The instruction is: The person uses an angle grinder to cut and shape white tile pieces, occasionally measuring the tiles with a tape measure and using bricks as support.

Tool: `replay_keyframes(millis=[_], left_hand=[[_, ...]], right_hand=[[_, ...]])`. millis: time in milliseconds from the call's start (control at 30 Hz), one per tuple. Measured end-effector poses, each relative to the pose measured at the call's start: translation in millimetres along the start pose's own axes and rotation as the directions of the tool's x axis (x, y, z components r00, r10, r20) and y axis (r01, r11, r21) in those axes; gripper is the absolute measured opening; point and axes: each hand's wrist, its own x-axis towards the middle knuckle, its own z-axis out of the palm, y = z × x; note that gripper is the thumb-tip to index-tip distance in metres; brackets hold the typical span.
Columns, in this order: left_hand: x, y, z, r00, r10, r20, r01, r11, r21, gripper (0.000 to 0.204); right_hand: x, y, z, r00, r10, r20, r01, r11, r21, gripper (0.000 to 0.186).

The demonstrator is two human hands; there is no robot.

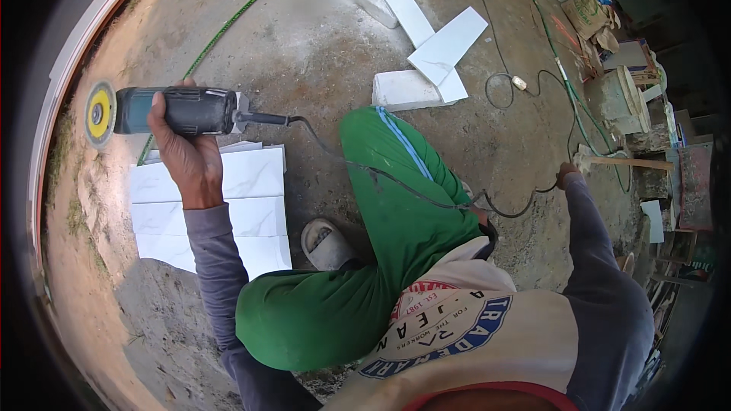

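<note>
My left hand (196, 164) is wrapped round the body of an angle grinder (198, 110), holding it up over the ground at the left. The grinder's disc (99, 113), yellow in the middle, points left. From its rear end a black power cord (415, 192) sags across my green-trousered leg toward the right. Out at the right, at arm's length, my right hand (566, 173) is closed on the cord; its fingers are small and partly hidden. Below the grinder lie several white, grey-veined tile strips (244, 209), side by side.
Ahead, tile pieces (449, 46) rest across white blocks (400, 90). A green hose (236, 17) crosses the ground at the left; another green hose (544, 27) runs at the right, near a pale cord connector (519, 83). A wooden-handled tool (632, 162) and stacked clutter stand at the right edge.
</note>
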Motion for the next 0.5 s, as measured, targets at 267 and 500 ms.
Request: replay_keyframes(millis=[267, 500], left_hand=[[-25, -60, -1, 0.992, -0.129, 0.017, 0.126, 0.985, 0.115, 0.045], [-53, -49, -39, 0.953, -0.276, 0.122, 0.245, 0.943, 0.225, 0.068]], right_hand=[[-157, -272, -267, 0.658, -0.427, -0.621, 0.734, 0.178, 0.655, 0.065], [-315, -488, -401, -0.047, -0.828, -0.558, 0.597, -0.471, 0.649, 0.074]])
